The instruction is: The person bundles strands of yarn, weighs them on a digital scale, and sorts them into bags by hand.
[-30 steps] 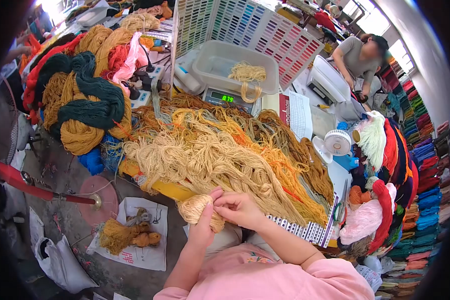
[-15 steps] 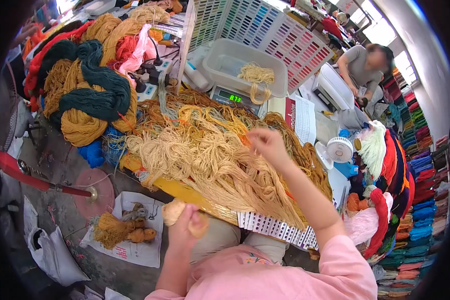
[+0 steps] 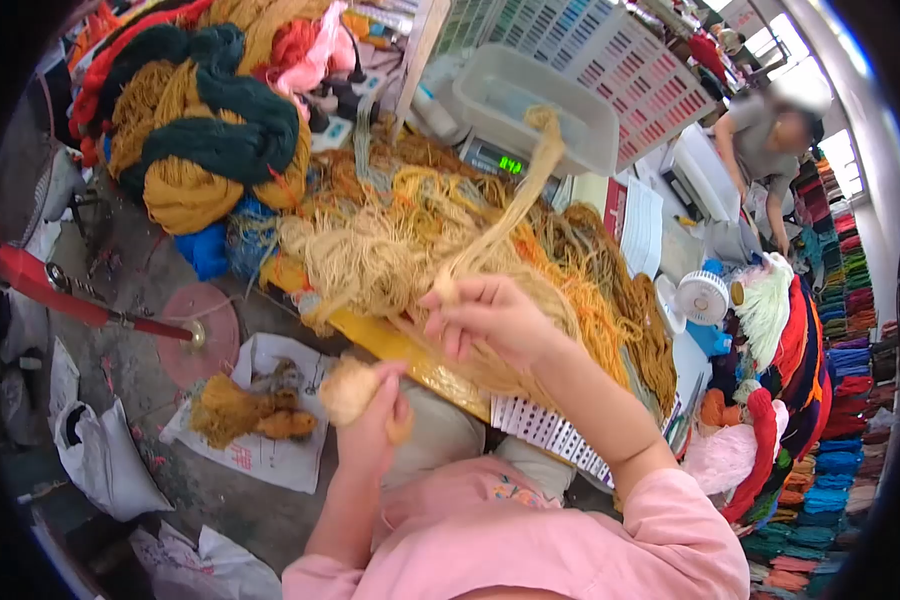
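Observation:
My left hand [image 3: 375, 420] is closed around a small ball of pale beige yarn [image 3: 347, 392], held above my lap by the table's near edge. My right hand [image 3: 495, 325] pinches the end of a pale yarn hank [image 3: 518, 205]. This hank stretches taut from my fingers up into a clear plastic bin [image 3: 598, 150], where its far end hangs over the inside. Beneath the bin sits a digital scale [image 3: 485, 155] with green digits, too blurred to read surely. Under and beyond my right hand lies a heap of beige and orange yarn [image 3: 360, 245].
Dark green and ochre hanks [image 3: 215, 140] are piled at the left. A small white fan [image 3: 701, 298] stands at the right beside coloured yarn [image 3: 765, 310]. Colour cards [image 3: 635, 70] rise behind the bin. Another person [image 3: 765, 140] works at the far right.
My right hand has moved down and left from above the heap and now grips pale yarn drawn out of the bin. The scale's digits differ. My left hand keeps its yarn ball.

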